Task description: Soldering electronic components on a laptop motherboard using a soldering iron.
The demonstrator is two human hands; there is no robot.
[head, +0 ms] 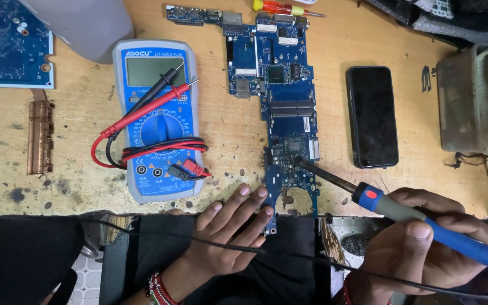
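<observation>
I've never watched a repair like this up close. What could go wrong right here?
The soldering iron tip rests on the blue circuit board, so a slip might damage nearby parts. The left hand pins the board's lower edge close to that tip and could get burned. The iron's black cord crosses the lap and might snag.

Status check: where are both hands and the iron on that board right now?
Left hand flat, pinning the blue circuit board at its near end. Right hand gripping soldering iron, tip on the board's lower chips. Multimeter left, phone right, both apart.
</observation>
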